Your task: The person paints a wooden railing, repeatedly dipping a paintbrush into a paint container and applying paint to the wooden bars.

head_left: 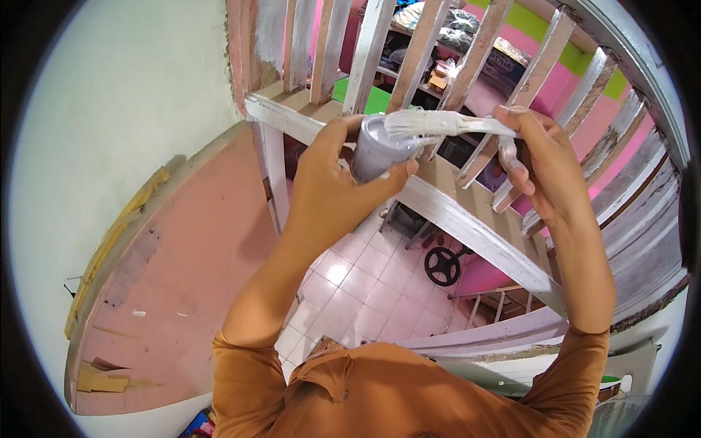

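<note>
In the head view, my left hand [358,175] is wrapped around a small cup of white paint [376,153], its mouth tilted a little toward the brush. My right hand [537,150] grips a paintbrush [445,123] by its handle, holding it level. The white-coated bristles lie over the cup's rim on its right side. White paint is smeared on the fingers of my right hand. Just beyond both hands stand wooden railing slats [416,55], partly painted white with bare brown sides.
A white-edged rail beam [453,215] runs diagonally below my hands. Far beneath lies a tiled floor [350,292] with a black wheel [442,266] and a ladder [500,306]. At left is a pink panel [182,277] beside a pale wall [124,109]. Loaded shelves show behind the slats.
</note>
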{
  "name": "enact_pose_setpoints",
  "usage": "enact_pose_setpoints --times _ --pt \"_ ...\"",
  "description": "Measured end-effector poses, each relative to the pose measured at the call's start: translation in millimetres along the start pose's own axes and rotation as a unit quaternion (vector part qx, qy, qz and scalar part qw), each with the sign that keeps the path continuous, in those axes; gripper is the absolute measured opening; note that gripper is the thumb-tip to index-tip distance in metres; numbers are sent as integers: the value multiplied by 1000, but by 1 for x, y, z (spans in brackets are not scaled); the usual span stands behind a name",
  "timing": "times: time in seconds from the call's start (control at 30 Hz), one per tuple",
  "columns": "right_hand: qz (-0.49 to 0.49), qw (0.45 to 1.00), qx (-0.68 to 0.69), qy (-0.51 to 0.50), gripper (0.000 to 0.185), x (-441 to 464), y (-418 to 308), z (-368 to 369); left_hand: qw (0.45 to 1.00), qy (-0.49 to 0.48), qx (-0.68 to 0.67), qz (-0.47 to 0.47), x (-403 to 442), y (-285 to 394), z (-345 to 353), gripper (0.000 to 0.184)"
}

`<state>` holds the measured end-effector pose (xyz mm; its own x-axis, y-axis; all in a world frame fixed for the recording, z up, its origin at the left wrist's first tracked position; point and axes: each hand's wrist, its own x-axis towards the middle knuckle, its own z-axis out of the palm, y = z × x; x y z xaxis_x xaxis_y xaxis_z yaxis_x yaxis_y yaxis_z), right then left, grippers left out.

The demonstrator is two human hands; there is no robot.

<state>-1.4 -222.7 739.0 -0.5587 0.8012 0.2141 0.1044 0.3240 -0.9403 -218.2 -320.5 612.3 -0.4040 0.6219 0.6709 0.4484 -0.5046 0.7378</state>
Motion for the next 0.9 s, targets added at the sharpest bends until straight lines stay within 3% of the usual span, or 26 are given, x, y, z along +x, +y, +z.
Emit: enact_pose_setpoints --times 0.1,0.33,0.53,0.6,0.63,0.7,0.73,0.8,0.9 --pt "-39 997 32 52 28 5 -5 7 1000 12 0 -5 22 -4 8 73" --pt "-153 986 -2 72 27 27 -9 6 999 2 17 -31 49 -9 11 77" --pt "-247 949 -143 135 25 32 -7 19 999 22 -25 -14 52 -16 10 76" --pt "-337 893 -258 152 22 33 -1 19 1000 15 -2 -22 50 -13 7 74" --pt "-338 892 -259 152 22 36 0 18 1000 16 -4 -21 48 -13 6 74" --pt "-518 734 -396 189 19 45 -3 14 999 14 -10 -33 46 -14 5 69" --pt "-519 734 -396 189 19 49 -8 11 999 15 -10 -32 44 -15 5 69" --pt "-596 626 -446 231 22 54 -21 7 999 26 -22 -9 41 -18 5 64" --pt "-595 605 -492 195 22 52 -11 7 999 31 -5 -17 34 -19 2 65"
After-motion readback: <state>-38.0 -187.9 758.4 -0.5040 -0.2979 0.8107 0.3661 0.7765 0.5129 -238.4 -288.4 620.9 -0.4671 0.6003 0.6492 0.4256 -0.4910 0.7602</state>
